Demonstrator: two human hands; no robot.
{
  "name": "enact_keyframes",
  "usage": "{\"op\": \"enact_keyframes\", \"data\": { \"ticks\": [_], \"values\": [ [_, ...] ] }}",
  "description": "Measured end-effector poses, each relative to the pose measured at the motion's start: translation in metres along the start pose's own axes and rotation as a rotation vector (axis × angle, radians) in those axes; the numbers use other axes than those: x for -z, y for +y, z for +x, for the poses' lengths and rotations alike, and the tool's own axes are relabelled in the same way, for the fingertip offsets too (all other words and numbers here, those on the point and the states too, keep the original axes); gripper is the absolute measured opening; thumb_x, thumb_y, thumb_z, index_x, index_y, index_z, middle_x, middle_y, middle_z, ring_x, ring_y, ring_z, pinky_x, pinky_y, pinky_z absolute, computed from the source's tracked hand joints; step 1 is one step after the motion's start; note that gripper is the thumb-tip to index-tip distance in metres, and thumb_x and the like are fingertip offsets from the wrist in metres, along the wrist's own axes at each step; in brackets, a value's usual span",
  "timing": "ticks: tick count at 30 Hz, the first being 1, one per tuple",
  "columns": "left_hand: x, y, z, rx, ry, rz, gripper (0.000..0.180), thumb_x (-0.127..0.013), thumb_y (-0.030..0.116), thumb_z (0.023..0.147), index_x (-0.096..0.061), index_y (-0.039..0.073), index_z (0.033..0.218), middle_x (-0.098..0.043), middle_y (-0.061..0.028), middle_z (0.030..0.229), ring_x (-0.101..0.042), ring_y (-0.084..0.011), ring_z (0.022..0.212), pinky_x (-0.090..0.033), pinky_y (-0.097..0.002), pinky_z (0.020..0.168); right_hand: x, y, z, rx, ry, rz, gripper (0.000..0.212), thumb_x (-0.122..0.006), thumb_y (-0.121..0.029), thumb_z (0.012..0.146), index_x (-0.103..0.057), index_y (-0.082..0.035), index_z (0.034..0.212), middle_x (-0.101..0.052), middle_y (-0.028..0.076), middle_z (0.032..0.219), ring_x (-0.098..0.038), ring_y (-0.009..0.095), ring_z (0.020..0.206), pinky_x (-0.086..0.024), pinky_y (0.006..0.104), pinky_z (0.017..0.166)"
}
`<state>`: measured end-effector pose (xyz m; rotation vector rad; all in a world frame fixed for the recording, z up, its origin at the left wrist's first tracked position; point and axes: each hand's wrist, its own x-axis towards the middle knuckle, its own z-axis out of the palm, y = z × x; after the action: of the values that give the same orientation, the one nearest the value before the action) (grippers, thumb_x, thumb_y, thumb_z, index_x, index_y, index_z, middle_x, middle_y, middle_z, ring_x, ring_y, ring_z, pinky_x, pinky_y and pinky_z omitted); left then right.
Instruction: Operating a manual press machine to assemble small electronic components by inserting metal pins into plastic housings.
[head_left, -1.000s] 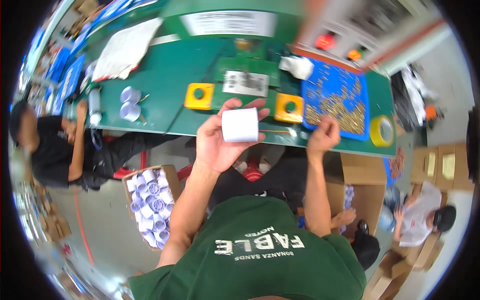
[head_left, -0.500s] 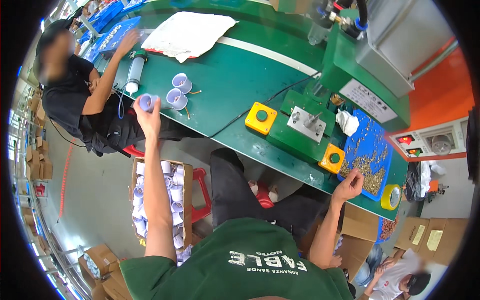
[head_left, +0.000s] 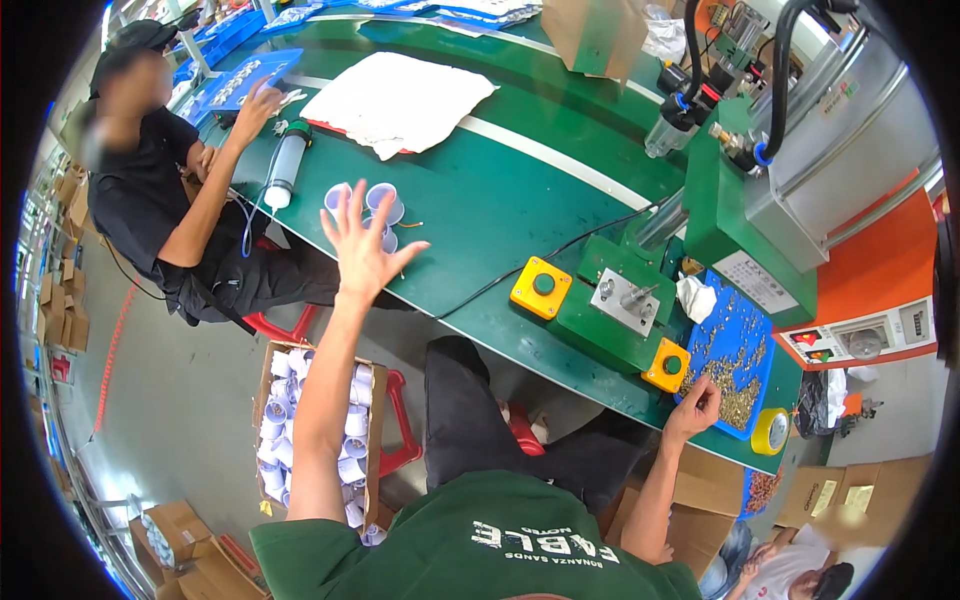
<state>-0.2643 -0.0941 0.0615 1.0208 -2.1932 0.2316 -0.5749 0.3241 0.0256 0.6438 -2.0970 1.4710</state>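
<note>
My left hand (head_left: 362, 248) is empty, its fingers spread wide in front of a small group of pale lilac plastic cups near the table's front edge. One cup (head_left: 385, 203) stands behind the fingers, and another cup (head_left: 334, 199) shows at their left. A third is partly covered by the hand, with a short orange-brown piece sticking out nearby. My right hand (head_left: 694, 411) is closed in a pinch at the near edge of a blue tray (head_left: 757, 375) of small brass-coloured parts. Anything between its fingertips is too small to make out.
A green press (head_left: 715, 195) with a metal fixture (head_left: 626, 300) stands between two yellow button boxes (head_left: 541, 288). Yellow tape (head_left: 770, 431) lies beside the tray. A carton (head_left: 375, 430) of lilac cups sits below the table. A co-worker (head_left: 150, 190) sits at left.
My left hand has let go of the lilac cup, which now stands by the others, and its fingers have opened. The right hand stays pinched by the tray. The view has shifted slightly.
</note>
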Motion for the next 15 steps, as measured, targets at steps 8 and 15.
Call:
{"op": "enact_keyframes", "data": {
  "ticks": [8, 15],
  "values": [
    [-0.037, -0.034, 0.020, -0.030, 0.027, 0.068, 0.042, -0.075, 0.037, 0.080, -0.066, 0.021, 0.118, -0.051, -0.0075, 0.134, -0.036, -0.0329, 0.137, -0.015, -0.0740, 0.106, -0.003, -0.004, -0.003, -0.014, 0.005, -0.059, 0.027, -0.061, -0.018, 0.098, -0.058, 0.000, 0.077, -0.048, -0.003, 0.066, -0.038, 0.005, 0.060, -0.030, 0.0228, 0.052],
    [-0.059, -0.069, 0.048, -0.027, 0.087, 0.079, 0.027, -0.071, 0.029, 0.083, -0.068, 0.015, 0.106, -0.058, -0.0069, 0.122, -0.047, -0.0278, 0.123, -0.020, -0.0698, 0.106, -0.004, -0.003, 0.001, -0.018, 0.008, -0.081, 0.028, -0.061, -0.018, 0.098, -0.057, 0.000, 0.077, -0.049, -0.003, 0.066, -0.038, 0.005, 0.060, -0.031, 0.0231, 0.051]
  ]
}}
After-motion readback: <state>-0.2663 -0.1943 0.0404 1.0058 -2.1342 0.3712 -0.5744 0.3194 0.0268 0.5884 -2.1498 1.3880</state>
